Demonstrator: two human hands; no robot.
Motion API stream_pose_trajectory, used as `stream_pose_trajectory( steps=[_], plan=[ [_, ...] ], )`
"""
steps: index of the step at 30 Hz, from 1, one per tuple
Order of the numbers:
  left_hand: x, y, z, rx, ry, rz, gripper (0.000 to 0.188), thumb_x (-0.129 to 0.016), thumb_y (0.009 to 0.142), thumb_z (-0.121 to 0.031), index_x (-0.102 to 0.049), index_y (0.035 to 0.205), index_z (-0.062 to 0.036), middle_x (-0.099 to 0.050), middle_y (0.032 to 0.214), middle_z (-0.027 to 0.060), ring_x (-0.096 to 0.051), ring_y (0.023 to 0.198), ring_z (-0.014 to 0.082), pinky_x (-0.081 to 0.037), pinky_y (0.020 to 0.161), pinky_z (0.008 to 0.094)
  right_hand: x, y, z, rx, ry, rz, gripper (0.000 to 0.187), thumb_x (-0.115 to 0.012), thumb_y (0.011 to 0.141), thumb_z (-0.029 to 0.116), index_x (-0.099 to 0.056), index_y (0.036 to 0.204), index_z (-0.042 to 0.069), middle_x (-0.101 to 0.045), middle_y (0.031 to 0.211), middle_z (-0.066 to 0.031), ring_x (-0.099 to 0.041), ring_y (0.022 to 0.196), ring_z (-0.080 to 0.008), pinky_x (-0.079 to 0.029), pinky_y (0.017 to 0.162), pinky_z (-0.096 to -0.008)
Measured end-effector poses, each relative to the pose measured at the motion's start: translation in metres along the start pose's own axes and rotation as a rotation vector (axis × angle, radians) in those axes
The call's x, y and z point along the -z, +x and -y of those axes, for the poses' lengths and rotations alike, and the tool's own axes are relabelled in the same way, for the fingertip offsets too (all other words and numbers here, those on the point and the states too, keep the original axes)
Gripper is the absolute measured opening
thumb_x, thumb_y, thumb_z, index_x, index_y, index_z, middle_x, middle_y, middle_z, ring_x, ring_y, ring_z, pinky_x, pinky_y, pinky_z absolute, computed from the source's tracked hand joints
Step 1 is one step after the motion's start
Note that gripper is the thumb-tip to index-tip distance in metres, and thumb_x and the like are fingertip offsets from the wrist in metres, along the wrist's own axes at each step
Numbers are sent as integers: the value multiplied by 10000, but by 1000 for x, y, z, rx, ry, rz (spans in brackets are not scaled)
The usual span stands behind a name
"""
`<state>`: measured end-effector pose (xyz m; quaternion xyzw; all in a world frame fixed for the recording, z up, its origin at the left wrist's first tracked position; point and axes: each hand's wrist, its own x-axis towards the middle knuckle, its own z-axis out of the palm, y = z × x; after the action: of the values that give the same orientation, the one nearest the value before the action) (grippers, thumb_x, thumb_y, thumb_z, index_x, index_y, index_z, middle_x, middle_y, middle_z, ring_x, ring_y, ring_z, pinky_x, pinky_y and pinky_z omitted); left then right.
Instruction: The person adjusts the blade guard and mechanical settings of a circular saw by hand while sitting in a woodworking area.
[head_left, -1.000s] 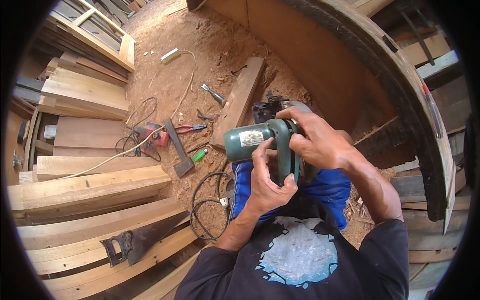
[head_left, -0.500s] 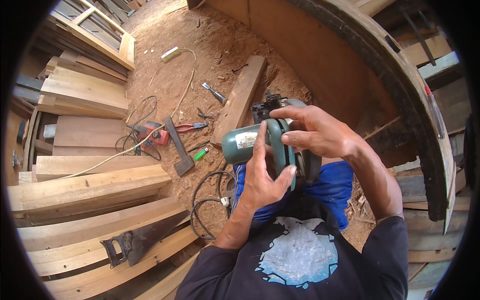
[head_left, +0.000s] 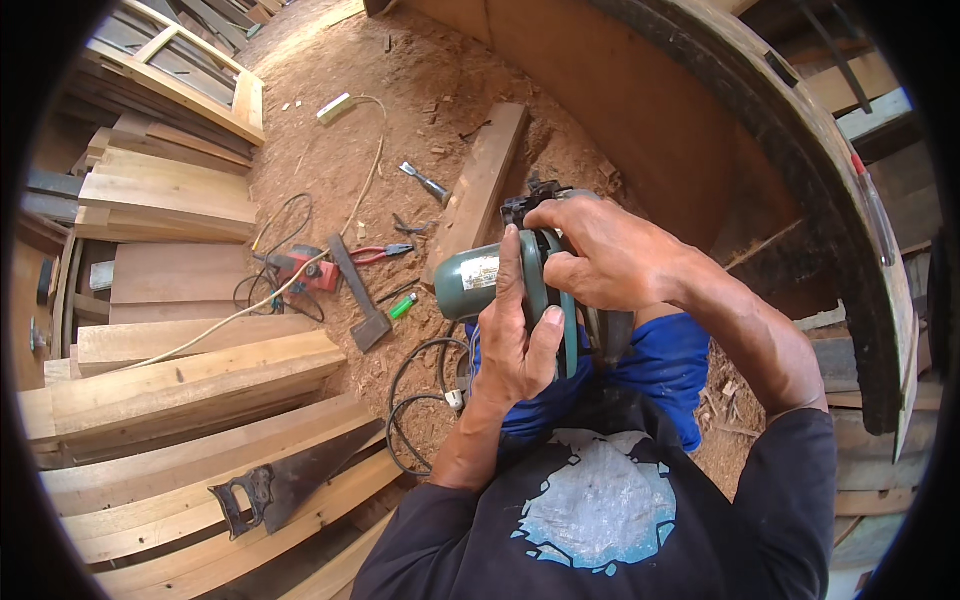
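Seen from the head camera, a seated worker handles a green power saw (head_left: 468, 283) above blue trousers (head_left: 665, 362), between the knees. The left hand (head_left: 515, 350) lies at the handle, its index finger and thumb spread apart, its remaining fingers largely hidden; how firmly it grips, one cannot tell. The right hand (head_left: 625, 258) curls bent fingers over the handle's upper end; whether they pinch anything is out of sight.

The risk, by judgement, is a slip: with the left finger and thumb spread, the heavy motor end could roll or drop toward the legs. A stray press on a switch could also set the saw running near the fingers if it has power, which cannot be seen. A white plug (head_left: 454, 399) lies by the left knee on a black cord (head_left: 395, 425); whether it belongs to the saw is unclear. The loops could snag a foot.

Against the frame half a second earlier, the right hand has moved left and its index finger now hooks farther over the handle's top. The left thumb has drawn closer to the index finger, and the motor appears slightly farther left. On the sawdust, the hammer (head_left: 369, 329), pliers (head_left: 378, 253) and green lighter (head_left: 403, 305) lie as they did.
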<state>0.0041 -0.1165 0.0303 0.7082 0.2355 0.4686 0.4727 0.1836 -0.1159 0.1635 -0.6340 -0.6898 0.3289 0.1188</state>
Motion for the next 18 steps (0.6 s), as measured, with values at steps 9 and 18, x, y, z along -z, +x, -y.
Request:
stream_pose_trajectory(
  steps=[9,18],
  plan=[
    [2,-6,-1,57,-11,6,962,-561,937,-198,-74,1729,44,-755,1158,187,-720,1003,211,-551,919,339,5,-6,-2,8,70,12,593,-617,888,238,-618,1404,-54,-677,1264,-285,-654,1210,-409,-530,1047,-474],
    [5,-4,-4,28,51,7,898,-556,951,-198,-151,1709,62,-750,1162,184,-712,1009,218,-547,936,355,26,4,7,-63,249,250,547,-643,948,159,-538,1449,-35,-722,1020,-189,-760,731,-216,-611,684,-388]
  ],
)
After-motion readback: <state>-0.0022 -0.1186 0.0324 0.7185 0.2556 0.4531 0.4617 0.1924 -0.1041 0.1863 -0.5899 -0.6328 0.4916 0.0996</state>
